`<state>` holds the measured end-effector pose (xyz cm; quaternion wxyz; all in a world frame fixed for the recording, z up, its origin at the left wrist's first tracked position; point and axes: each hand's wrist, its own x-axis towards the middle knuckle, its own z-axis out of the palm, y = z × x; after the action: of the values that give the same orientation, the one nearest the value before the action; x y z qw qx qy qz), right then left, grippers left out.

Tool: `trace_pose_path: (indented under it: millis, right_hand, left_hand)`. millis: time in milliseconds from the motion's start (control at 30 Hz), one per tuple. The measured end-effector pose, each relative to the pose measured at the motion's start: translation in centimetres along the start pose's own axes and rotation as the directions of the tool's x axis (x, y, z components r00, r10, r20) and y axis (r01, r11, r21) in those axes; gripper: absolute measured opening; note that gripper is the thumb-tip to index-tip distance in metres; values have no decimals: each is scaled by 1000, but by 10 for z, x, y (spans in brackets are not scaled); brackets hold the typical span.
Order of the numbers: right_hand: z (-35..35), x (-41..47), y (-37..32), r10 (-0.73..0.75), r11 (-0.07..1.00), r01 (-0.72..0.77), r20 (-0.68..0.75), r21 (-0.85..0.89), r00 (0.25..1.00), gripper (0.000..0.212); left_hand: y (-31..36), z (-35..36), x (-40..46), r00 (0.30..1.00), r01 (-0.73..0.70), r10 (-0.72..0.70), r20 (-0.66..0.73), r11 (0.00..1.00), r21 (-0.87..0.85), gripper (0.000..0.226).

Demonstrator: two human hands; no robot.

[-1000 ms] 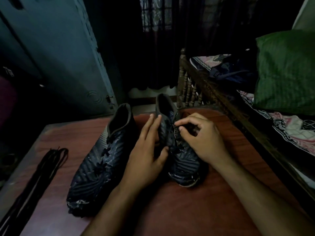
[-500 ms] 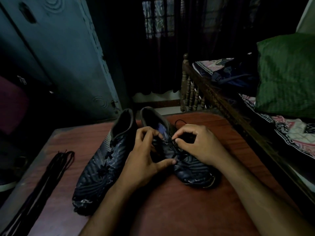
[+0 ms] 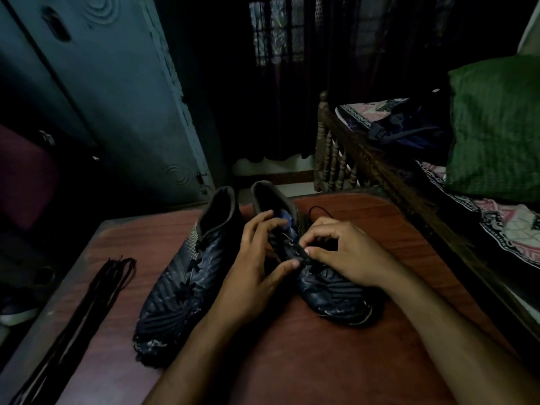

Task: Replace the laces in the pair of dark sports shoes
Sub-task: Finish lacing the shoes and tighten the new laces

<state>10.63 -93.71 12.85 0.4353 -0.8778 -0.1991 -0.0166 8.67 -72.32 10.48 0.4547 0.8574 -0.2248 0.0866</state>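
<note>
- Left hand [image 3: 251,276] grips the right shoe [image 3: 327,285] at mid-table, fingers curled over its tongue.
- Right hand [image 3: 347,252] pinches its lace [image 3: 304,260].
- Left shoe [image 3: 187,276] lies just beside; spare laces [image 3: 96,299] follow the table [image 3: 321,361] left edge.

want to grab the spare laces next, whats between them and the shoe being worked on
In the head view, the other dark shoe lies between the spare laces and the right shoe, with bare tabletop beside the laces.
</note>
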Motion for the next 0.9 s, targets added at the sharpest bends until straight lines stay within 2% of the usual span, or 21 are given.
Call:
trace_pose_path:
  millis: [200, 433, 533, 667, 767, 900]
  right_hand:
    - [-2, -1, -3, 70, 995, -70, 5, 70, 998, 11]
    - [2, 0, -3, 58, 998, -57, 43, -23, 997, 13]
    - [4, 0, -3, 56, 998, -56, 37, -4, 998, 10]
    - [7, -1, -5, 80, 992, -73, -58, 103, 995, 17]
    - [6, -2, -10, 102, 967, -68, -130, 246, 986, 27]
    - [8, -1, -10, 104, 956, -66, -119, 285, 987, 29]
  left_hand:
    - [-3, 0, 3, 1000, -19, 20, -24, 999, 32, 63]
    - [-2, 2, 2, 996, -36, 42, -78, 997, 69, 73]
    - [1, 2, 1, 991, -22, 29, -131, 998, 53, 55]
    - [3, 5, 1, 984, -62, 92, -152, 980, 192, 22]
    - [7, 6, 0, 985, -70, 94, -146, 985, 158, 15]
    - [14, 7, -1, 975, -49, 75, -209, 990, 130, 8]
